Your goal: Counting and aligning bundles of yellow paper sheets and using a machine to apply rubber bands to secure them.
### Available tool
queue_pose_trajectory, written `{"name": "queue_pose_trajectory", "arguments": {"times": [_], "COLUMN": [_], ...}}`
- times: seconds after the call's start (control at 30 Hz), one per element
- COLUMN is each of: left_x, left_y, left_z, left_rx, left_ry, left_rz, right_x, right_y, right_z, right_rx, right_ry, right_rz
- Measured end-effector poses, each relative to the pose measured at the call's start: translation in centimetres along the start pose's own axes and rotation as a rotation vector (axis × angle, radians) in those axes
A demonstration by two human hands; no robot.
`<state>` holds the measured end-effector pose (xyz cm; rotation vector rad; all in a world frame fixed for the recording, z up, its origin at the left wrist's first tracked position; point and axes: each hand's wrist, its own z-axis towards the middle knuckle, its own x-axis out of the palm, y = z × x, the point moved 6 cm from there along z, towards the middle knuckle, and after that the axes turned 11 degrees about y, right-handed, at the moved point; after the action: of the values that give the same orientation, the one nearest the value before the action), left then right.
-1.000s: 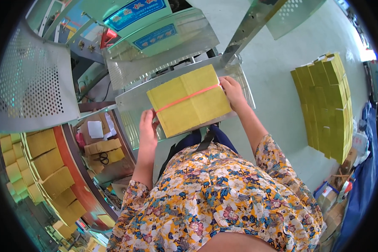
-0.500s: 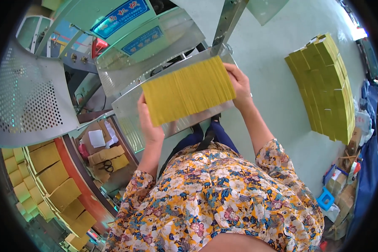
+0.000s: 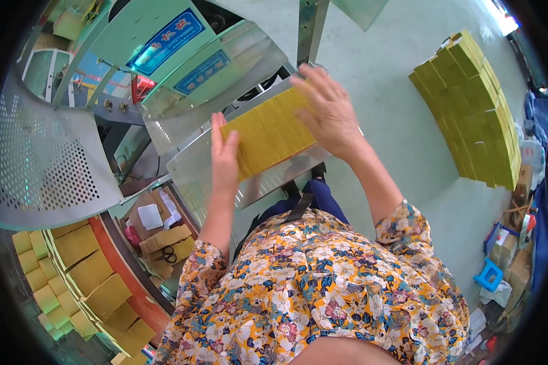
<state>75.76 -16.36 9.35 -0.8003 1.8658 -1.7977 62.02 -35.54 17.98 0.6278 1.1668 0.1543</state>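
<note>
A thick stack of yellow paper sheets [image 3: 268,134] lies on the metal tray [image 3: 192,167] of the machine in front of me, its edges facing up. Against the stack's left end my left hand [image 3: 225,157] rests with straight fingers, the thumb along the paper's edge. My right hand [image 3: 330,115] is over the right end, its fingers spread and slightly blurred. Whether the right palm touches the paper I cannot tell.
The green machine cover [image 3: 164,48] rises behind the tray, with a perforated metal guard [image 3: 49,164] at left. A large pile of yellow paper blocks [image 3: 469,115] stands on the floor at right. Scissors [image 3: 170,254] lie among cardboard at lower left. A blue plastic stool [image 3: 488,275] sits lower right.
The yellow stack has gone from being held between both hands to lying on the tray. My right hand has let go of its end and spread above it; the left has straightened.
</note>
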Motion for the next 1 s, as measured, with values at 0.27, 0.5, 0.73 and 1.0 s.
{"name": "queue_pose_trajectory", "arguments": {"times": [0.27, 0.5, 0.73, 1.0], "left_x": [-4.4, -5.6, 7.9, 29.2], "left_y": [3.9, 16.2, 11.6, 3.3], "left_z": [-1.0, -5.2, -0.6, -5.2], "left_rx": [0.202, -0.307, -0.299, -0.302], "left_ry": [-0.01, 0.012, 0.223, 0.328], "left_rz": [-0.152, 0.394, 0.186, 0.011], "right_x": [0.0, 9.5, 7.6, -6.9], "right_y": [-7.8, -12.9, -15.7, -27.0], "right_z": [-2.2, -5.5, -9.6, -29.4], "right_rx": [0.181, 0.415, 0.449, 0.724], "right_ry": [-0.223, 0.11, -0.014, -0.331], "right_rz": [0.764, 1.215, 1.496, 1.605]}}
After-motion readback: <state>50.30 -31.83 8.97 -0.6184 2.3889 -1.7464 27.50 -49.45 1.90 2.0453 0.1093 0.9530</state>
